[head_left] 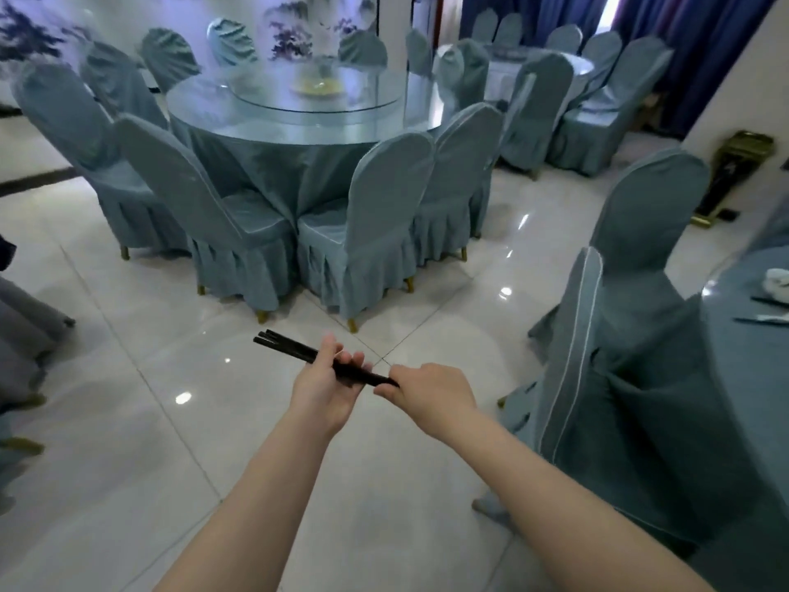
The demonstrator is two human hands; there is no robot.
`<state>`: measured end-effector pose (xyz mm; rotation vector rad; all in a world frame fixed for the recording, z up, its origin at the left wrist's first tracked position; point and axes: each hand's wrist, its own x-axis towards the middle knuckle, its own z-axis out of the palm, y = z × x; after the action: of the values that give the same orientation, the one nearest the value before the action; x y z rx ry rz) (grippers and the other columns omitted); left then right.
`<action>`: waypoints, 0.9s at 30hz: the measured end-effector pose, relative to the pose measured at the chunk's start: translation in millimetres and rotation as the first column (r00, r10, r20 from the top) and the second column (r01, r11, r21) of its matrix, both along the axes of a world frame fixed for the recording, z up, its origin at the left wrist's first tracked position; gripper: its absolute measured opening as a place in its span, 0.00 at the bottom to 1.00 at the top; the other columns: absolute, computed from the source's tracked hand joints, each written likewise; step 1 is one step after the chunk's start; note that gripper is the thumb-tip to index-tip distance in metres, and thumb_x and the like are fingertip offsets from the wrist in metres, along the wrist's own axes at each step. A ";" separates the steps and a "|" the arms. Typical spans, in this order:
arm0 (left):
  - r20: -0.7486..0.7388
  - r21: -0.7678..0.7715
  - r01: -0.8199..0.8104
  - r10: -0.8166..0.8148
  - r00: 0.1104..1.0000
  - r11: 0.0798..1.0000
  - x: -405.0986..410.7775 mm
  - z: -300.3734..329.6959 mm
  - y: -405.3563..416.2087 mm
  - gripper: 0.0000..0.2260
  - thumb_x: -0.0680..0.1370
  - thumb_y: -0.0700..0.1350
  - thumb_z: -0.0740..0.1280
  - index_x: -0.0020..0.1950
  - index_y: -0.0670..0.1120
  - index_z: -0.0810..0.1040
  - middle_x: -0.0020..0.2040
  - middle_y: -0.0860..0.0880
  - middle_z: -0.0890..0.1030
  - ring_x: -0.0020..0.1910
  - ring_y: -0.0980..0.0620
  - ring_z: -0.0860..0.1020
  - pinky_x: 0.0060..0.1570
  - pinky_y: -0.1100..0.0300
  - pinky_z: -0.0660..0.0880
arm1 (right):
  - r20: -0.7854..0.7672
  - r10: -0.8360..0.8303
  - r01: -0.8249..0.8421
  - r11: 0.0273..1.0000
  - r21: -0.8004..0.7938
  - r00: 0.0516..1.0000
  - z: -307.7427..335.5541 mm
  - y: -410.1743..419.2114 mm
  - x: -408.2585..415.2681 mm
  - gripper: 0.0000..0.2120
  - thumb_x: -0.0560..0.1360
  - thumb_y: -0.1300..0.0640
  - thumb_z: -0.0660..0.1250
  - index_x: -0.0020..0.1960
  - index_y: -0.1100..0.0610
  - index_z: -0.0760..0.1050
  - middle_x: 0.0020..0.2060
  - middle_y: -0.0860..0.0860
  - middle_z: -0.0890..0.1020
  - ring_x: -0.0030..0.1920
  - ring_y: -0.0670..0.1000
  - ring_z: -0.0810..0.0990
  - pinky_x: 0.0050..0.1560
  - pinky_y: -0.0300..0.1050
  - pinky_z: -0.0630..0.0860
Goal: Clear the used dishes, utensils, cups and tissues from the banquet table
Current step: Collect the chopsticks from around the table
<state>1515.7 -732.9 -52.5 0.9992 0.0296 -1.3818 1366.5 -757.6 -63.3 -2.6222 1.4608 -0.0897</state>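
Several black chopsticks (299, 350), bundled, lower centre of frame above the tiled floor (128, 420): left hand (324, 386) curled round the middle, right hand (427, 393) pinching the near tips. At right edge, a round counter (734, 378) carries more chopsticks (764, 320) and white tissue (777, 282); covered chairs (619, 335) beside it.

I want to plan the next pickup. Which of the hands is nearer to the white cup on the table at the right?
Right. The right hand lies toward the cup; the left hand is farther left. Both hold black chopsticks.
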 end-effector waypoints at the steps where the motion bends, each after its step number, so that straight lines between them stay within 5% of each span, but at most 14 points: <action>1: -0.022 -0.014 0.027 -0.028 0.999 1.000 0.5 2.6 -20.7 0.14 0.82 0.52 0.59 0.41 0.44 0.69 0.25 0.50 0.67 0.30 0.51 0.73 0.44 0.53 0.75 | 0.016 -0.028 0.028 1.000 -0.006 0.999 2.7 -17.3 -1.9 0.19 0.76 0.33 0.51 0.41 0.48 0.66 0.28 0.46 0.65 0.34 0.53 0.68 0.27 0.44 0.54; 10: -0.214 -0.038 0.074 -0.080 0.974 0.997 -4.6 18.2 -216.8 0.21 0.82 0.57 0.54 0.33 0.49 0.62 0.20 0.53 0.59 0.18 0.56 0.63 0.39 0.61 0.68 | 0.331 -0.400 0.303 0.902 0.308 0.855 3.1 -171.2 -67.2 0.18 0.71 0.33 0.61 0.38 0.48 0.73 0.30 0.46 0.77 0.31 0.44 0.74 0.32 0.44 0.70; 12: -0.251 -0.048 0.051 -0.061 0.966 0.998 -13.0 17.8 -263.0 0.21 0.82 0.57 0.55 0.32 0.49 0.63 0.20 0.54 0.59 0.18 0.56 0.62 0.38 0.62 0.69 | 0.517 -0.511 0.316 0.851 0.420 0.687 1.2 -211.9 -81.3 0.18 0.73 0.38 0.60 0.40 0.51 0.77 0.33 0.49 0.81 0.33 0.44 0.78 0.36 0.47 0.75; 14: -0.274 -0.065 0.046 -0.062 0.960 0.997 -31.3 18.5 -306.8 0.20 0.81 0.56 0.58 0.33 0.48 0.65 0.21 0.54 0.61 0.18 0.57 0.63 0.40 0.61 0.70 | 0.667 -0.655 0.229 0.753 0.617 0.356 0.9 -255.5 -88.0 0.19 0.78 0.43 0.58 0.44 0.55 0.79 0.37 0.53 0.84 0.39 0.50 0.83 0.39 0.47 0.80; 16: -0.281 -0.085 0.055 -0.077 0.957 0.995 -53.3 21.4 -349.8 0.19 0.81 0.55 0.59 0.33 0.48 0.66 0.21 0.54 0.62 0.19 0.56 0.65 0.41 0.60 0.71 | 0.650 -0.757 0.075 0.653 0.753 0.067 7.5 -300.8 -92.1 0.20 0.81 0.45 0.55 0.47 0.58 0.79 0.41 0.55 0.85 0.42 0.56 0.85 0.39 0.45 0.81; 17: -0.269 -0.099 0.064 -0.089 0.959 0.993 -63.6 23.5 -370.4 0.19 0.81 0.55 0.59 0.33 0.48 0.66 0.22 0.54 0.62 0.19 0.56 0.66 0.41 0.59 0.71 | 0.627 -0.779 0.035 0.627 0.778 0.013 11.5 -321.0 -95.8 0.20 0.81 0.46 0.56 0.47 0.59 0.78 0.42 0.57 0.85 0.41 0.58 0.85 0.37 0.44 0.80; 19: -0.248 -0.131 0.086 -0.116 0.962 0.988 -81.0 28.9 -412.9 0.19 0.81 0.55 0.60 0.33 0.49 0.66 0.22 0.54 0.63 0.19 0.57 0.67 0.40 0.59 0.71 | 0.634 -0.765 0.055 0.642 0.765 0.113 20.3 -359.0 -111.5 0.17 0.81 0.47 0.57 0.48 0.59 0.78 0.40 0.56 0.85 0.34 0.55 0.83 0.30 0.42 0.77; 23: -0.238 -0.125 0.141 -0.168 0.957 0.982 -105.0 30.5 -487.8 0.19 0.81 0.55 0.60 0.33 0.49 0.66 0.22 0.54 0.62 0.19 0.57 0.65 0.40 0.60 0.71 | 0.584 -0.632 0.136 0.729 0.671 0.510 28.3 -413.1 -151.5 0.13 0.78 0.46 0.60 0.44 0.53 0.79 0.26 0.46 0.77 0.24 0.45 0.68 0.26 0.38 0.65; 25: -0.233 -0.116 0.192 -0.215 0.948 0.975 -123.9 31.5 -526.0 0.18 0.81 0.55 0.61 0.33 0.49 0.66 0.22 0.54 0.63 0.20 0.57 0.66 0.42 0.60 0.71 | 0.558 -0.613 0.152 0.738 0.658 0.560 28.4 -440.6 -168.3 0.13 0.78 0.47 0.60 0.43 0.49 0.81 0.24 0.42 0.72 0.25 0.43 0.66 0.26 0.36 0.65; 27: -0.199 -0.122 0.265 -0.285 0.937 0.956 -151.4 28.5 -567.0 0.17 0.81 0.54 0.61 0.35 0.48 0.67 0.24 0.53 0.67 0.24 0.55 0.72 0.44 0.58 0.73 | 0.570 -0.650 0.236 0.737 0.633 0.503 28.5 -475.4 -184.0 0.13 0.79 0.49 0.59 0.43 0.47 0.81 0.23 0.41 0.69 0.24 0.42 0.66 0.25 0.36 0.64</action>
<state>1364.3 -1299.9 -24.0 0.7918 -0.0151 -1.7299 1182.5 -1233.0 -34.9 -1.3866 1.5046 -0.7137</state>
